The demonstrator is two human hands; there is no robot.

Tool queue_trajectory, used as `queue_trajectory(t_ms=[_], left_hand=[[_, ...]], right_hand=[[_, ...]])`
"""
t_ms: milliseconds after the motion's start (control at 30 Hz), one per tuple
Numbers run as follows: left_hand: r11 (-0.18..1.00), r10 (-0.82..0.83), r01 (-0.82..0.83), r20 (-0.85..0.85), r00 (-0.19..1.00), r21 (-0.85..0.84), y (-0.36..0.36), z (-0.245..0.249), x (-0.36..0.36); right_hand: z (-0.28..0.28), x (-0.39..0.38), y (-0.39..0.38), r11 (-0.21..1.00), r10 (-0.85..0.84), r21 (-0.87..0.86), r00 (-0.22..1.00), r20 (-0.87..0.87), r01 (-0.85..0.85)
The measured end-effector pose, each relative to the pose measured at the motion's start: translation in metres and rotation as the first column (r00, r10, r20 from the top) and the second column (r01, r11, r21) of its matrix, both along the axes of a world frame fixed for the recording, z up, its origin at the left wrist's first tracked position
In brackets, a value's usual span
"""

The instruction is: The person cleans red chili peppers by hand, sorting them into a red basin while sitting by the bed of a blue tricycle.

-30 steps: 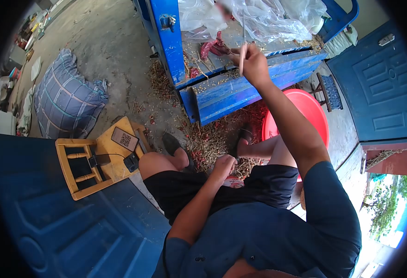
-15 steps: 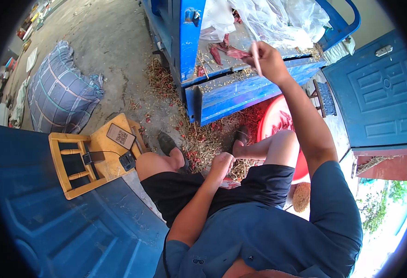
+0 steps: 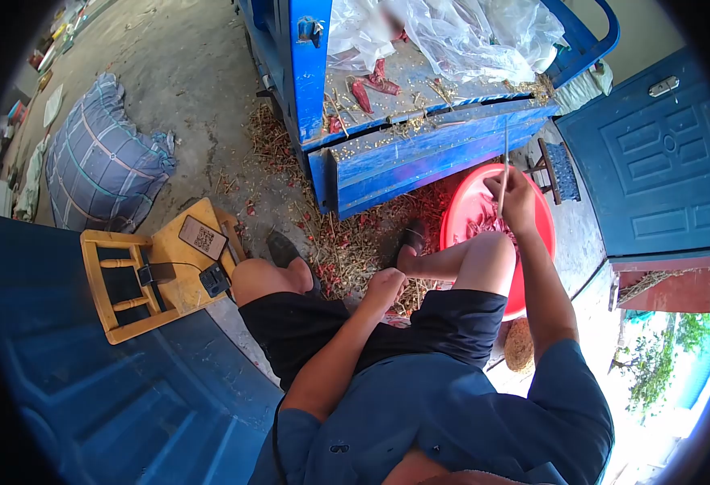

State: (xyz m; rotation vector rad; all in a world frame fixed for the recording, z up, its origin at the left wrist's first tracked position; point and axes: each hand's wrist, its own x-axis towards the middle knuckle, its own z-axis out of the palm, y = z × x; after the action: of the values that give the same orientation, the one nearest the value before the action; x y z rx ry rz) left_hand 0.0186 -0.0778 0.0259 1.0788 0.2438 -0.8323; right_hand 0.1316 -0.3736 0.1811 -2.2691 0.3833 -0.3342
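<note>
My right hand (image 3: 516, 200) is closed around a long, thin, stick-like tool (image 3: 506, 153), whose far end points up toward the blue cart edge. This hand hovers over a red basin (image 3: 547, 234) holding red dried chili pieces (image 3: 482, 220); whether any chili is in the fingers is hard to see. My left hand (image 3: 387, 288) rests between my knees with its fingers curled closed, and what it may hold is hidden. On the blue cart bed (image 3: 419, 101) lie a few dried chilies (image 3: 361, 95), scattered seeds and clear plastic sheeting (image 3: 472, 40).
Stalks and chili scraps (image 3: 347, 259) litter the floor around my feet. To the left stand a wooden chair (image 3: 173, 259) with a phone (image 3: 203, 237) and small black device on it, and a stuffed checked sack (image 3: 108, 162). A small stool (image 3: 559, 171) is beyond the basin.
My right hand has moved from the cart bed down to over the basin. The red chili piece that was by it on the bed is gone from there. My left hand stays put.
</note>
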Motion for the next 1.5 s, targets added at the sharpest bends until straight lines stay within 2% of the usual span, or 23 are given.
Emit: queue_trajectory(t_ms=[67,133,167,200,333,400,533,633,700,767,900,967,1033,1067,1100,1167,1233,1267,1300,1333,1367,1400,1500], left_hand=[[1.000,0.009,-0.009,0.003,1.000,0.000,0.001,-0.006,-0.002],[0.999,0.044,-0.044,0.003,0.999,0.012,0.004,-0.002,-0.004],[0.998,0.055,-0.055,0.012,0.998,0.019,0.006,-0.005,-0.005],[0.997,0.072,-0.073,0.031,0.997,0.026,0.010,-0.013,-0.005],[0.985,0.167,-0.168,0.019,0.986,0.048,0.036,-0.009,-0.005],[0.979,0.191,-0.191,0.015,0.982,0.064,0.043,-0.007,0.000],[0.982,0.180,-0.179,-0.011,0.984,0.052,0.039,-0.007,0.003],[0.991,0.132,-0.132,0.039,0.991,-0.002,0.029,-0.009,0.005],[0.992,0.122,-0.124,0.065,0.990,0.017,0.024,-0.003,0.003],[0.992,0.128,-0.129,0.061,0.990,0.014,0.023,0.001,0.003],[0.994,0.102,-0.103,0.022,0.995,0.046,0.026,-0.005,0.005],[0.994,0.088,-0.089,0.018,0.996,0.056,0.023,-0.006,0.002],[0.982,0.091,-0.105,0.095,0.991,0.158,0.017,-0.003,-0.003],[0.986,0.085,-0.097,0.091,0.992,0.138,0.015,-0.006,-0.007],[0.985,0.075,-0.089,0.097,0.993,0.148,0.016,-0.003,-0.007],[0.986,0.089,-0.080,-0.062,0.994,0.145,0.025,0.008,-0.008],[0.985,0.080,-0.072,-0.046,0.996,0.160,0.025,-0.002,-0.009],[0.978,0.168,-0.166,-0.001,0.986,0.126,0.023,-0.032,-0.010],[0.962,0.258,-0.260,0.040,0.965,0.084,0.020,-0.048,-0.010],[0.966,0.171,-0.169,0.008,0.985,0.198,0.025,-0.037,-0.007],[0.965,0.169,-0.167,0.006,0.986,0.203,0.024,-0.026,-0.005],[0.961,0.162,-0.152,-0.026,0.986,0.233,0.025,-0.018,-0.006],[0.951,0.132,-0.093,-0.116,0.984,0.295,0.025,-0.018,-0.017]], right_hand=[[0.024,0.053,0.068,0.979,0.191,0.045,0.977,0.097,-0.196],[0.038,0.106,0.125,0.961,0.273,-0.001,0.954,0.125,-0.275],[0.034,0.137,0.145,0.945,0.301,-0.179,0.939,0.163,-0.272],[0.045,0.154,0.173,0.913,0.276,-0.368,0.932,0.235,-0.177],[0.040,0.215,0.213,0.903,0.259,-0.377,0.961,0.095,-0.206],[0.037,0.224,0.223,0.861,0.266,-0.436,0.963,-0.052,-0.261],[0.035,0.222,0.215,0.856,0.268,-0.432,0.959,-0.097,-0.283],[0.040,0.195,0.197,0.890,0.295,-0.355,0.955,-0.028,-0.286],[0.048,0.153,0.177,0.926,0.375,-0.072,0.925,0.059,-0.370],[0.040,0.097,0.159,0.850,0.454,0.226,0.879,0.144,-0.476],[-0.019,-0.025,0.123,0.696,0.596,0.630,0.767,-0.238,-0.345],[-0.050,-0.080,0.129,0.629,0.642,0.738,0.697,-0.319,-0.242],[-0.074,-0.116,0.143,0.577,0.646,0.785,0.714,-0.271,-0.224],[-0.085,-0.125,0.150,0.571,0.641,0.791,0.721,-0.263,-0.220],[-0.095,-0.131,0.156,0.571,0.632,0.772,0.750,-0.195,-0.279],[-0.103,-0.136,0.166,0.567,0.614,0.754,0.780,-0.118,-0.332],[-0.105,-0.136,0.173,0.802,0.527,0.442,0.824,-0.209,-0.401],[-0.110,-0.136,0.178,0.886,0.431,0.278,0.880,-0.200,-0.371],[-0.113,-0.135,0.184,0.887,0.427,0.278,0.883,-0.193,-0.368],[-0.117,-0.136,0.190,0.942,0.311,0.180,0.938,-0.153,-0.283],[-0.121,-0.138,0.194,0.979,0.195,0.087,0.975,-0.104,-0.186],[-0.127,-0.136,0.195,0.986,0.156,0.096,0.967,-0.201,-0.139],[-0.143,-0.132,0.192,0.995,0.058,0.097,0.976,-0.208,-0.038]])
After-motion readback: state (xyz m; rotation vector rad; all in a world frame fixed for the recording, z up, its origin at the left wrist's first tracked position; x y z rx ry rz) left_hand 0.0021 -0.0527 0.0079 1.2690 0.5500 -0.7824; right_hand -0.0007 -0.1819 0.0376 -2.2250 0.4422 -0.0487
